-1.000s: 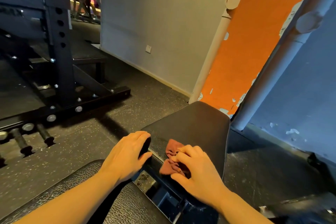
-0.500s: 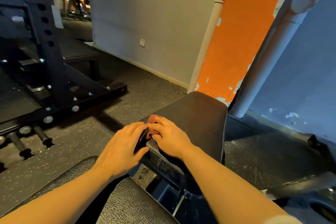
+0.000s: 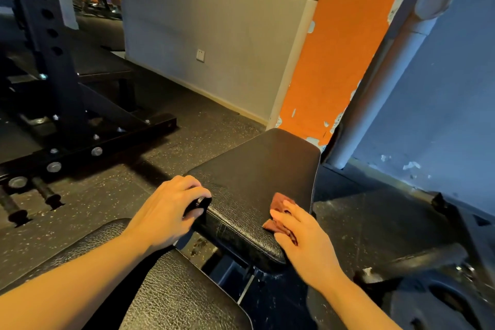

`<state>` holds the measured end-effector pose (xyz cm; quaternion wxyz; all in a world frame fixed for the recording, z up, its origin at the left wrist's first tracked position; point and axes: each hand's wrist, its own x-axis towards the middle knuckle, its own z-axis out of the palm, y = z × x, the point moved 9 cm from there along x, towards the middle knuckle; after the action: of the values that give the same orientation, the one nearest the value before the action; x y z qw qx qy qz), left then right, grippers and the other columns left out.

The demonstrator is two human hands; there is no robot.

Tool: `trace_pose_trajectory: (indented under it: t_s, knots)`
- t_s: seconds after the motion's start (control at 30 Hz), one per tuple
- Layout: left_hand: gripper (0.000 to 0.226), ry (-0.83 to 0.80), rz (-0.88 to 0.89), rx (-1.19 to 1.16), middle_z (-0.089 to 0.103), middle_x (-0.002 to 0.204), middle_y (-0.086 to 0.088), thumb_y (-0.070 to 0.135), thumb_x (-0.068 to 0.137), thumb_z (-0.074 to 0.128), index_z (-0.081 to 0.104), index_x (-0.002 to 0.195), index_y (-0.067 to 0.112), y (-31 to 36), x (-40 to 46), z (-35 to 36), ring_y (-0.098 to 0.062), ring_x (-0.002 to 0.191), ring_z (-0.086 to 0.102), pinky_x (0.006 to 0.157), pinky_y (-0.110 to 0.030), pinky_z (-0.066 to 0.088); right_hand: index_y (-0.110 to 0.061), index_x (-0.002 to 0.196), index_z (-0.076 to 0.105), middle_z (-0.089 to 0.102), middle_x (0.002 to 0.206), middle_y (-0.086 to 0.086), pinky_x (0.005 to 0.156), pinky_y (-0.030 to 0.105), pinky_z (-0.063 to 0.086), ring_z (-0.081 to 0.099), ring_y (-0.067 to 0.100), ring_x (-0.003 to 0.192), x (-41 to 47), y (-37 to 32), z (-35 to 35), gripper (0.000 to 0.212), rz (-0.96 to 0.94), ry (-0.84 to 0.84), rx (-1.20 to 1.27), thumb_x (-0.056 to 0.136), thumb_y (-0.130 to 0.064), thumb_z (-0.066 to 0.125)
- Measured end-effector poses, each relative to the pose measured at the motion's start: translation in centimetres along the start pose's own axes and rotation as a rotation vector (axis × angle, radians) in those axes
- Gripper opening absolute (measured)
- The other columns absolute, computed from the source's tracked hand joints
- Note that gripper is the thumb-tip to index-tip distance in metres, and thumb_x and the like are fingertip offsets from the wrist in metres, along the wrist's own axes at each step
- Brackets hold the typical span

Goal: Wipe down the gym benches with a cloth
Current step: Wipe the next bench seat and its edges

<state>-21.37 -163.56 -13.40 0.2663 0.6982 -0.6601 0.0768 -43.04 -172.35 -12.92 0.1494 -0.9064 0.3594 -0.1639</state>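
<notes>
A black padded bench seat (image 3: 263, 169) lies ahead of me, its far end near the orange wall. My left hand (image 3: 171, 209) grips the seat's near left corner, fingers curled over the edge. My right hand (image 3: 300, 236) presses a small reddish-brown cloth (image 3: 280, 205) onto the seat's near right corner; part of the cloth sticks out past my fingers. A second black pad (image 3: 160, 289), the bench's back section, sits under my left forearm, with a gap and metal frame between the two pads.
A black steel rack (image 3: 88, 139) with bolts and pegs stands on the speckled rubber floor at left. A white pipe (image 3: 380, 83) runs down the blue wall at right, beside the orange wall (image 3: 340, 48). Dark equipment (image 3: 442, 289) lies low at right.
My right hand has swept the cloth from the seat's near left corner, beside my left hand, across to the near right corner. The left hand has kept its grip.
</notes>
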Motion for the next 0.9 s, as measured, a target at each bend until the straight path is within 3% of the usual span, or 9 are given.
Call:
trace_pose_trajectory:
  t_s: [0.17,0.3,0.37,0.43,0.5,0.57,0.63,0.77,0.9]
  knots:
    - [0.027,0.016,0.001,0.006,0.057,0.104,0.016,0.025,0.084,0.072,0.064,0.109,0.031,0.4,0.2,-0.1,-0.008,0.094,0.052,0.079,-0.023,0.035,-0.038,0.146,0.035,0.018,0.157,-0.016,0.116,0.029,0.019,0.013,0.006,0.144,-1.1,-4.4,1.9,0.047,-0.083,-0.046,-0.108,0.1,-0.039,0.041]
    - [0.024,0.065,-0.054,-0.012,0.06,0.11,0.012,0.03,0.092,0.061,0.064,0.115,0.025,0.5,0.3,-1.1,-0.011,0.103,0.055,0.084,-0.023,0.04,-0.032,0.148,0.033,0.018,0.16,-0.006,0.118,0.032,0.015,0.013,0.018,0.146,2.7,-8.0,4.8,0.052,-0.157,-0.127,-0.032,0.098,-0.023,0.046]
    - [0.03,0.125,-0.16,-0.118,0.059,0.118,0.013,0.038,0.095,0.051,0.061,0.121,0.025,0.2,-0.1,-2.2,-0.004,0.11,0.051,0.089,-0.018,0.038,-0.035,0.149,0.029,0.028,0.156,-0.005,0.117,0.037,0.026,0.027,0.018,0.142,4.5,-9.5,5.7,0.069,-0.152,-0.167,0.157,0.089,-0.012,0.054]
    - [0.033,0.158,-0.282,-0.33,0.057,0.124,0.017,0.039,0.095,0.055,0.057,0.126,0.029,-0.4,-0.8,-3.0,0.003,0.114,0.051,0.093,-0.013,0.038,-0.033,0.146,0.029,0.045,0.145,-0.003,0.103,0.039,0.044,0.049,0.014,0.127,5.5,-9.8,5.1,0.08,-0.057,-0.136,0.456,0.078,-0.005,0.062]
    - [0.047,0.063,-0.349,-0.595,0.053,0.129,0.02,0.036,0.089,0.065,0.051,0.133,0.033,-0.1,-1.3,-2.7,0.007,0.118,0.05,0.097,-0.01,0.038,-0.021,0.128,0.038,0.06,0.125,0.003,0.086,0.032,0.054,0.063,0.01,0.105,6.0,-10.1,4.1,0.065,-0.038,-0.046,0.668,0.075,0.003,0.065]
    - [0.053,-0.018,-0.384,-0.831,0.057,0.128,0.016,0.03,0.086,0.07,0.049,0.136,0.032,0.8,-1.6,-2.5,0.002,0.116,0.054,0.098,-0.019,0.044,-0.019,0.111,0.043,0.065,0.106,0.002,0.077,0.032,0.057,0.067,0.008,0.092,6.0,-11.0,3.5,0.051,-0.06,0.013,0.725,0.073,0.007,0.064]
    - [0.044,0.033,-0.481,-0.97,0.067,0.114,0.008,0.016,0.086,0.071,0.058,0.127,0.024,0.5,-2.0,-2.8,-0.007,0.106,0.063,0.09,-0.023,0.051,-0.018,0.11,0.046,0.062,0.109,0.003,0.071,0.03,0.057,0.065,0.005,0.09,5.8,-12.3,3.7,0.05,-0.088,-0.029,0.739,0.07,0.004,0.068]
    - [0.025,0.305,-0.633,-0.493,0.064,0.108,0.012,0.007,0.079,0.073,0.065,0.1,0.02,-1.9,-3.1,-6.3,-0.008,0.095,0.06,0.075,-0.011,0.043,-0.023,0.139,0.036,0.026,0.145,-0.013,0.095,0.012,0.034,0.038,-0.008,0.123,4.2,-12.3,4.0,0.086,-0.113,-0.163,0.488,0.069,-0.031,0.085]
    - [0.041,0.481,-0.859,-0.38,0.047,0.117,-0.005,0.002,0.083,0.068,0.046,0.111,0.022,-6.2,-5.3,-8.4,-0.015,0.091,0.06,0.078,-0.034,0.053,-0.025,0.138,0.043,0.024,0.156,-0.008,0.109,0.025,0.029,0.03,0.01,0.139,1.7,-7.0,2.5,0.056,-0.018,-0.019,0.065,0.089,-0.043,0.063]
